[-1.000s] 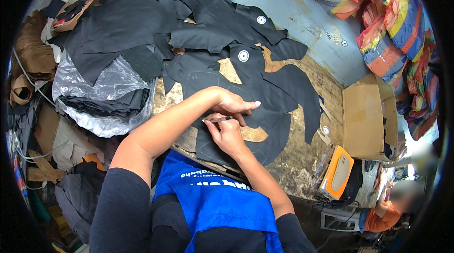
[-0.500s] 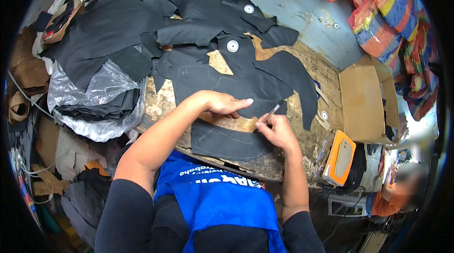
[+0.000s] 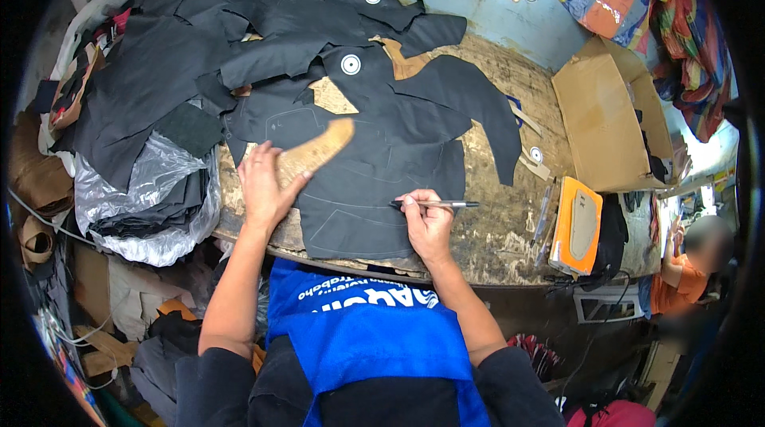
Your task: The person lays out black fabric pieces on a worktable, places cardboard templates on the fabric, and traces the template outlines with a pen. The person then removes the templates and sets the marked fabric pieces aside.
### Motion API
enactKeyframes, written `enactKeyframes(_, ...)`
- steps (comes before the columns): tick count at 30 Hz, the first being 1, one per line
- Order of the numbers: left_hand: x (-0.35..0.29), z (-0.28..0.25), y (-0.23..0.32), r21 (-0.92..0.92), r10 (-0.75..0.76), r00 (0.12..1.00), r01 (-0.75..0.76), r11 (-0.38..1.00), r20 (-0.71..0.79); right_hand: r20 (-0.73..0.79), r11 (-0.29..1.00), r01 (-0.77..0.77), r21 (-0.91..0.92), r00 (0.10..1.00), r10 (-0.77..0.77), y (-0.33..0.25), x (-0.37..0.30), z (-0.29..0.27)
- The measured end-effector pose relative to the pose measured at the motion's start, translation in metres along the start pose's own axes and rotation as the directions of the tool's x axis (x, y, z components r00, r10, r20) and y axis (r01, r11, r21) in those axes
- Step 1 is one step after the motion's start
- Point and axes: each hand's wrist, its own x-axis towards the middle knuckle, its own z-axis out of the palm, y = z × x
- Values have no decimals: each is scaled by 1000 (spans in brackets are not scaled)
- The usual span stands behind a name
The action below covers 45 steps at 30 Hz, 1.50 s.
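Observation:
My left hand (image 3: 267, 188) grips one end of a curved tan pattern piece (image 3: 323, 148), holding it at the left part of a black leather-like sheet (image 3: 362, 224). Thin pale outlines are drawn on that sheet, some curved and some angular. In my right hand (image 3: 429, 224) a slim pen (image 3: 446, 204) lies almost level between thumb and fingers, one end close above the sheet's right part. Whether that end touches the material I cannot tell. The sheet reaches to the front edge of the worn wooden table (image 3: 502, 244).
More black material (image 3: 159, 68) is heaped at the far left, beside a clear plastic bag (image 3: 143, 228) of dark pieces. White discs (image 3: 351, 65) lie on the sheets. At right are a cardboard box (image 3: 598, 124) and an orange pad (image 3: 575, 228). Another person (image 3: 677, 279) is at far right.
My left hand has lifted the tan pattern piece off the lower sheet and swung it up and left. My right hand has shifted left with the pen, now lying flatter. The camera view has also moved.

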Motion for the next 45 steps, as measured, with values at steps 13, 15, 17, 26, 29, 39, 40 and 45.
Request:
enactKeyframes(13, -1, 11, -4, -202, -77, 978, 37, 979, -192, 20, 961, 128, -244, 992, -127, -7, 3, 4)
enactKeyframes(15, -2, 12, -6, -207, -85, 975, 41, 977, -207, 68, 957, 135, -256, 990, -122, -9, 3, 0)
enactKeyframes(17, -1, 13, -9, -400, -172, 961, 74, 914, -215, 16, 996, 5, -90, 1000, -3, -10, 3, -3)
enactKeyframes(26, 1, 15, -25, -767, -441, 828, 22, 641, -345, 85, 974, 159, -163, 986, -147, -22, -27, -8)
enactKeyframes(29, 0, 16, -28, -811, -443, 826, -28, 584, -348, 77, 976, 191, -106, 980, -184, -24, -32, -5)
enactKeyframes(39, 1, 17, -33, -822, -391, 871, -25, 568, -297, 130, 960, 246, -137, 965, -228, -23, -36, -9)
enactKeyframes(40, 0, 15, -30, -822, -379, 880, -23, 568, -286, 108, 968, 224, -114, 971, -212, -22, -36, -9)
enactKeyframes(45, -5, 2, 3, -929, -204, 979, 86, 359, 11, -129, 991, -12, 130, 991, 29, -17, -37, -13)
